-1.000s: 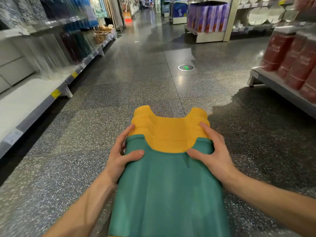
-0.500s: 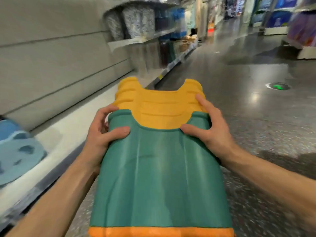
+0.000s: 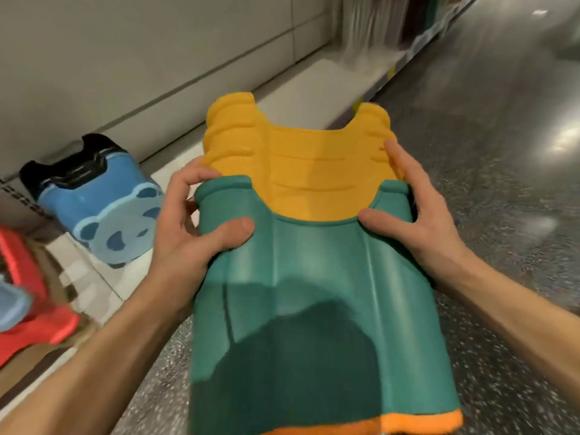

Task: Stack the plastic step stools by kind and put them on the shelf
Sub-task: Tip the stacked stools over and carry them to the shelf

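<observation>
Both hands clamp one nested stack, held lengthwise before me above the speckled floor (image 3: 486, 152). My left hand (image 3: 185, 227) curls round the left rim of the green stool (image 3: 314, 293), thumb pressed on its upper side. My right hand (image 3: 417, 227) grips the opposite rim likewise. Beyond my fingers the yellow stools (image 3: 298, 158) stick out, near the white shelf (image 3: 298, 89), where a blue panda stool (image 3: 103, 208) lies tipped.

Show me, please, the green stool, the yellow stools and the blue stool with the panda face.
green stool (image 3: 314, 277), head view, middle of its side wall
yellow stools (image 3: 298, 158), head view, ribbed side between the legs
blue stool (image 3: 122, 227), head view, seat with the panda face
</observation>
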`<action>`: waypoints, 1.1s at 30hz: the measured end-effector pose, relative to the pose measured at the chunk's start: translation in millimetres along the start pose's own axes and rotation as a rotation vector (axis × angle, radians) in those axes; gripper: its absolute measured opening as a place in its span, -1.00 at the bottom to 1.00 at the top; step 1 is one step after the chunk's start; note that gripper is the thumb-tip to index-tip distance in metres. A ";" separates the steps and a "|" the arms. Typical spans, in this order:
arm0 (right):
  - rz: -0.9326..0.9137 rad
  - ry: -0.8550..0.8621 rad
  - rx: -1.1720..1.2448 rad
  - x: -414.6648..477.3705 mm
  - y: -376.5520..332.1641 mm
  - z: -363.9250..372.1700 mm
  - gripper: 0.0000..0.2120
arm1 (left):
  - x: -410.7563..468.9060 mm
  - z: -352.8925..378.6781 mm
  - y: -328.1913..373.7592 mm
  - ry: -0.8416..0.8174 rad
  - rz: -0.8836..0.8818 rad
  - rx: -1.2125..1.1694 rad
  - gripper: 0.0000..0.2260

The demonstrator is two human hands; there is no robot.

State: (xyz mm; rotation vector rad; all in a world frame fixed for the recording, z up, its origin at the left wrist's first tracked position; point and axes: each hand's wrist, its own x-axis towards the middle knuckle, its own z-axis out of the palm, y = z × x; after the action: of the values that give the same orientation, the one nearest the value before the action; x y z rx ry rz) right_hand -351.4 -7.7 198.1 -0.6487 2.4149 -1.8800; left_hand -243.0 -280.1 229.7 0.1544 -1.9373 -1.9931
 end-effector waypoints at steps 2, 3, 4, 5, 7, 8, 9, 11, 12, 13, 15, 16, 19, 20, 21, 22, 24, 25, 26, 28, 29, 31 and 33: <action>0.024 -0.039 -0.020 10.9 -23.0 7.6 -0.05 | -0.4 -12.8 16.4 0.037 -0.035 0.017 -0.42; 0.038 -0.060 -0.024 15.7 -34.1 11.7 -0.05 | -1.5 -18.6 24.6 0.042 -0.034 0.051 -0.44; 0.044 -0.077 -0.034 20.4 -42.1 13.7 -0.06 | -1.9 -22.6 30.8 0.034 -0.024 0.099 -0.45; 0.055 -0.097 -0.047 24.3 -48.3 13.5 -0.07 | -2.8 -24.8 34.9 0.034 -0.033 0.131 -0.43; 0.082 -0.133 -0.046 34.1 -61.9 13.0 -0.09 | -2.7 -28.8 45.8 0.071 -0.106 0.138 -0.40; 0.088 -0.150 -0.043 40.5 -68.9 12.7 -0.09 | -1.3 -31.4 51.6 0.081 -0.121 0.137 -0.40; 0.095 -0.163 -0.050 47.2 -75.6 12.2 -0.09 | 1.4 -33.6 57.6 0.087 -0.135 0.142 -0.40; 0.097 -0.167 -0.077 61.7 -85.9 10.3 -0.10 | 13.1 -33.7 69.5 0.092 -0.187 0.141 -0.40; 0.094 -0.167 -0.084 70.1 -88.8 9.3 -0.11 | 21.6 -32.7 74.2 0.095 -0.208 0.137 -0.40; 0.094 -0.173 -0.085 80.2 -89.9 7.5 -0.12 | 30.8 -29.5 77.4 0.105 -0.223 0.133 -0.40; 0.126 -0.191 -0.068 101.1 -88.5 2.2 -0.12 | 50.1 -19.3 80.4 0.135 -0.249 0.128 -0.38; 0.141 -0.195 -0.053 113.8 -85.8 -0.7 -0.12 | 61.0 -14.1 79.6 0.147 -0.255 0.128 -0.39; 0.192 -0.210 0.003 158.6 -71.2 -5.1 -0.10 | 99.7 -4.9 68.4 0.196 -0.249 0.152 -0.40; 0.209 -0.216 0.021 176.2 -63.9 -4.9 -0.10 | 112.1 -3.3 61.7 0.230 -0.246 0.151 -0.41; 0.216 -0.226 0.030 193.2 -56.9 -3.3 -0.11 | 122.6 -0.9 55.9 0.269 -0.247 0.137 -0.42; 0.210 -0.234 0.024 210.0 -50.8 -0.6 -0.12 | 132.5 1.1 50.4 0.305 -0.253 0.119 -0.41; 0.197 -0.228 -0.013 239.6 -38.4 3.1 -0.12 | 152.2 2.2 37.1 0.343 -0.240 0.109 -0.35; 0.200 -0.231 -0.019 251.7 -31.4 5.2 -0.12 | 161.3 0.7 29.9 0.350 -0.227 0.127 -0.31; 0.205 -0.245 -0.011 262.3 -26.2 7.6 -0.12 | 168.9 -0.1 23.7 0.355 -0.222 0.150 -0.25; 0.212 -0.273 0.014 280.6 -18.5 13.3 -0.14 | 179.8 2.3 17.7 0.377 -0.222 0.161 -0.18; 0.212 -0.287 0.020 288.4 -15.6 16.5 -0.13 | 182.9 0.8 15.0 0.400 -0.217 0.160 -0.19; 0.213 -0.314 0.012 301.0 -10.6 25.5 -0.08 | 186.4 -0.3 11.1 0.451 -0.222 0.156 -0.21; 0.228 -0.351 0.000 310.2 -4.5 36.4 -0.03 | 192.0 -5.4 9.7 0.473 -0.241 0.171 -0.04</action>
State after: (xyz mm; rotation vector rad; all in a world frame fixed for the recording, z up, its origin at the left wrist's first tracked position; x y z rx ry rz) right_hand -624.0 -144.1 266.3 -0.6128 2.1626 -1.5323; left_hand -418.2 -347.6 271.0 0.8565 -1.8305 -1.7160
